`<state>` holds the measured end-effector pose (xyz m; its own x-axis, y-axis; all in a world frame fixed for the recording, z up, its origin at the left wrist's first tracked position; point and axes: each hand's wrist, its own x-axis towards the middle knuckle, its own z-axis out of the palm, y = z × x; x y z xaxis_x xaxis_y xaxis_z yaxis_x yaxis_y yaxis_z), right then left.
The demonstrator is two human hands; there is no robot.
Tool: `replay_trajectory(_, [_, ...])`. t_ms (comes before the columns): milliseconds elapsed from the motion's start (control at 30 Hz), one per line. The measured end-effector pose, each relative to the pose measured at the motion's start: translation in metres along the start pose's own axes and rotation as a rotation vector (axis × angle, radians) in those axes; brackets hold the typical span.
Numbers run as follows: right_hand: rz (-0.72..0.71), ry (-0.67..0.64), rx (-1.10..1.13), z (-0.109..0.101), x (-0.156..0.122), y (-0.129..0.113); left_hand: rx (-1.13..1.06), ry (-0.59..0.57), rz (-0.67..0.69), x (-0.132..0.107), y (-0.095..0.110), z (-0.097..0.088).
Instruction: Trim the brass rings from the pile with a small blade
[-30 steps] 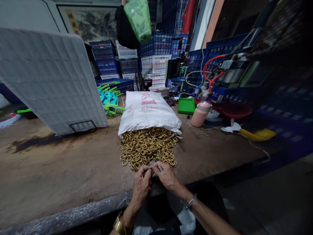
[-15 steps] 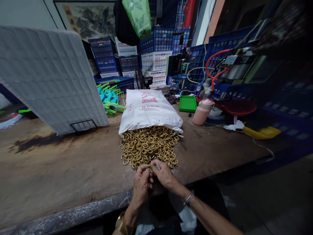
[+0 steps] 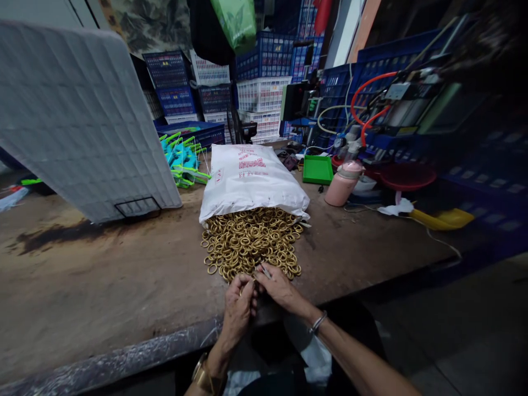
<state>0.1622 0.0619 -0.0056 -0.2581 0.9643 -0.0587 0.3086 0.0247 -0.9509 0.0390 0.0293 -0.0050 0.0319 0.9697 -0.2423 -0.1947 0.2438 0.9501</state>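
A heap of gold-coloured rings (image 3: 251,242) spills from the mouth of a white sack (image 3: 256,187) with red print. At the heap's near edge, my left hand (image 3: 239,302) is closed in a pinch, apparently on one gold-coloured ring, mostly hidden by the fingers. Close beside it, my right hand (image 3: 278,289) grips a small, slim metal tool (image 3: 266,271), perhaps a blade; its exact kind is too small to tell. The fingertips of both hands nearly meet.
A tall white padded panel (image 3: 82,121) stands at the left. To the right are a green tray (image 3: 317,169), a pink bottle (image 3: 343,184), a yellow scoop (image 3: 443,219) and a red dish (image 3: 406,177). Stacked crates (image 3: 264,96) fill the back. The table's front edge (image 3: 124,352) runs before me.
The view has tilted down slightly, so the background sits higher. Both hands stay together at the heap's near edge, the left one turned a little, with the tool still in the right.
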Motion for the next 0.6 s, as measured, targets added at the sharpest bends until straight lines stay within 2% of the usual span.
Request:
replay_trajectory(300, [-0.074,0.106,-0.214,0.002,0.002,0.001,-0.044,-0.118,-0.083,0.002,0.0,-0.004])
replay_trajectory(467, [-0.057,0.07,-0.134,0.002,-0.002,-0.006,-0.166,-0.153,-0.101,-0.003,0.001,-0.003])
replay_trajectory(600, [-0.038,0.138,-0.13,-0.001,-0.004,-0.005,-0.213,-0.155,-0.115,-0.008,0.004,-0.002])
